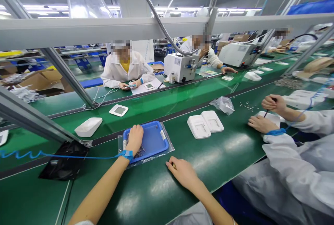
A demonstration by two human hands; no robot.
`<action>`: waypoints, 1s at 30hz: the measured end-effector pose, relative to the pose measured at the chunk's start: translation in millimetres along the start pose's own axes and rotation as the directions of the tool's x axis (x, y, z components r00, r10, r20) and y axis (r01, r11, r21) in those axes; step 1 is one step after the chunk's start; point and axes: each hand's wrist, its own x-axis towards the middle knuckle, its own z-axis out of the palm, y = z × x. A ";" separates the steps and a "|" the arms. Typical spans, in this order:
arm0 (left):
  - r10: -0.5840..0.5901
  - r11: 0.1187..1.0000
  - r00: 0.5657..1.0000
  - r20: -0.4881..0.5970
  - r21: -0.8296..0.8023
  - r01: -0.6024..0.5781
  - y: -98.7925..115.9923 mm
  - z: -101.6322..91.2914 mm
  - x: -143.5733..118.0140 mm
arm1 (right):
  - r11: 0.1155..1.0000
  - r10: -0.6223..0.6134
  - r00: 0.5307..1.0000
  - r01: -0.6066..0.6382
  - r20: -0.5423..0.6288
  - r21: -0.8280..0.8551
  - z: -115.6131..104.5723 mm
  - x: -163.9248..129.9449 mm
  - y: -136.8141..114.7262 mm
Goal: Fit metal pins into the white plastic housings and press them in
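My left hand reaches into a shallow blue tray and rests palm down on a heap of small dark screws; whether it has picked any up I cannot tell. A blue wrist strap with a coiled cord circles that wrist. My right hand lies on the green belt just right of the tray, fingers curled around something small and yellowish that I can barely see. Two white device shells lie further right on the belt.
A co-worker's hands work at my right, one holding a thin tool. A black bag lies at left. White devices ride the far belt. Slanted metal struts cross at left. Two seated people work opposite beside a white machine.
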 end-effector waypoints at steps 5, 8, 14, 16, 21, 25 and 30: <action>0.019 0.997 0.996 -0.086 -0.070 -0.025 -12.5 6.5 -6.8 | 1.000 0.031 0.999 -0.031 -0.036 -0.003 4.8 -4.5 -2.9; 0.030 0.988 0.986 -0.167 -0.146 -0.055 -14.9 9.6 -9.3 | 1.000 0.028 0.999 -0.028 -0.042 0.012 4.7 -4.2 -2.8; 0.013 0.916 0.960 -0.280 -0.382 -0.124 -15.3 10.4 -8.2 | 1.000 0.011 0.999 -0.010 -0.043 0.011 1.1 2.3 -1.0; -0.001 0.872 0.956 -0.294 -0.468 -0.143 -15.6 10.0 -8.0 | 1.000 0.008 0.999 -0.009 -0.045 -0.027 0.7 4.7 -2.2; -0.029 0.768 0.968 -0.250 -0.626 -0.139 -20.7 13.3 -13.5 | 0.999 0.018 0.999 -0.020 -0.041 -0.049 -1.5 2.8 -9.1; -0.032 0.729 0.982 -0.186 -0.676 -0.104 -28.1 17.1 -23.7 | 0.995 0.093 0.992 -0.096 -0.091 -0.032 -23.8 4.5 -1.5; 0.008 0.690 0.985 -0.173 -0.712 -0.131 -30.4 9.0 -36.3 | 0.924 0.307 0.891 -0.363 -0.334 -0.118 -68.3 26.9 34.2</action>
